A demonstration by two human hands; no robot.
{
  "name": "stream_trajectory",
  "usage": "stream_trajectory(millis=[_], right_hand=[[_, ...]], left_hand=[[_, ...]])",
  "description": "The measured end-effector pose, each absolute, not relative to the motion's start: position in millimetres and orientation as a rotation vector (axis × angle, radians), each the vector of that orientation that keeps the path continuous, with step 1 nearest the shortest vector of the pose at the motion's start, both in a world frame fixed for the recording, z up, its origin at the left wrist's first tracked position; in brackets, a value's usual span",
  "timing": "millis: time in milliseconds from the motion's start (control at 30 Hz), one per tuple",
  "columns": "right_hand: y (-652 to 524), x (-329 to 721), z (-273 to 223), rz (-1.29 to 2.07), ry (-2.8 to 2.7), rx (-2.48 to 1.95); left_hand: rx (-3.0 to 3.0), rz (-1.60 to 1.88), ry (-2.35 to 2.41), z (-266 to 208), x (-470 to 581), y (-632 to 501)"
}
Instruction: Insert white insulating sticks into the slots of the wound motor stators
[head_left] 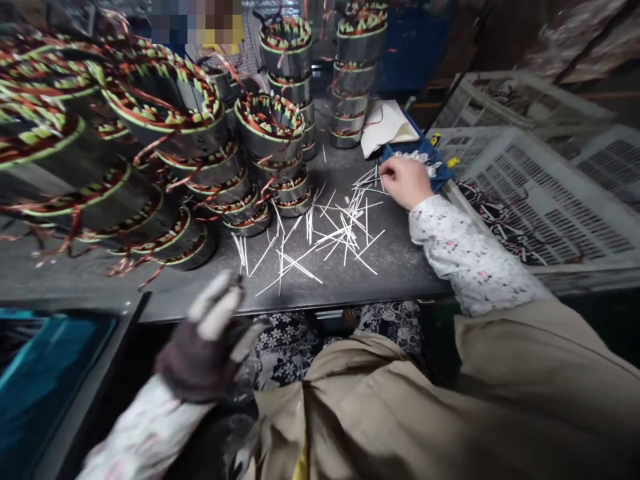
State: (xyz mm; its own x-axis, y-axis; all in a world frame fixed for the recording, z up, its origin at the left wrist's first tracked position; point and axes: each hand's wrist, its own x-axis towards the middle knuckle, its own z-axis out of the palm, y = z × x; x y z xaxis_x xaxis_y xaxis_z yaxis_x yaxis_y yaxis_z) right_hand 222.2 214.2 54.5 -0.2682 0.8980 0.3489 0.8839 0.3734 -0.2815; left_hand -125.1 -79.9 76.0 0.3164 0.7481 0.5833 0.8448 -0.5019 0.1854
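Observation:
My right hand [407, 181], bare, is closed at the front edge of a blue tray [443, 177] of small white pieces [420, 159]. Its thumb and fingers are pressed together, and what lies between them is hidden. Thin white sleeves [345, 230] are scattered over the dark worktop [400, 267], some close to that hand. Before the worktop's front edge hovers my left hand [210, 333], in a dark glove with pale fingers. Those fingers are blurred but stretched apart, with no held thing visible. Motor stators [270, 130] with copper windings stand stacked nearby.
More stator stacks [165, 113] crowd the left and back. White sheets [387, 127] lie behind the blue tray. At right are pale slotted plastic crates [530, 193], with dark wires [500, 223] beside them. A teal bin [60, 373] stands at lower left. Another person [220, 30] is at the back.

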Motion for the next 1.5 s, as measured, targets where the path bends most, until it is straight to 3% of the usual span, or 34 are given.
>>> stream_trajectory(millis=[233, 400, 600, 833, 1000, 1167, 1300, 1500], right_hand=[[296.0, 241.6, 53.9, -0.092, -2.372, -1.699], [314.6, 209.5, 27.3, -0.071, -2.591, -1.557], [274.9, 161.3, -12.7, 0.347, -2.710, -1.628], [217.5, 155.0, -8.4, 0.768, -2.880, -1.061], [222.0, 191.9, -12.5, 0.593, -2.650, -1.544], [221.0, 207.0, -8.1, 0.543, -2.741, -1.322], [238.1, 214.5, 0.7, 0.197, -2.474, -1.749], [246.0, 215.7, -1.6, 0.167, -2.575, -1.974]], left_hand=[[-2.159, -0.735, -1.508, -9.5, -79.3, -37.2], [-2.058, -0.701, -1.574, -18.7, -74.7, -31.6], [-2.116, -0.642, -1.525, -17.8, -80.7, -35.3], [-2.126, -0.636, -1.448, -19.0, -83.5, -32.9], [-2.149, -0.630, -1.464, -17.8, -81.9, -32.9], [-2.154, -0.658, -1.416, -16.0, -80.0, -30.9], [-2.146, -0.661, -1.425, -17.5, -81.2, -30.9], [-2.155, -0.623, -1.418, -21.5, -84.5, -32.2]])
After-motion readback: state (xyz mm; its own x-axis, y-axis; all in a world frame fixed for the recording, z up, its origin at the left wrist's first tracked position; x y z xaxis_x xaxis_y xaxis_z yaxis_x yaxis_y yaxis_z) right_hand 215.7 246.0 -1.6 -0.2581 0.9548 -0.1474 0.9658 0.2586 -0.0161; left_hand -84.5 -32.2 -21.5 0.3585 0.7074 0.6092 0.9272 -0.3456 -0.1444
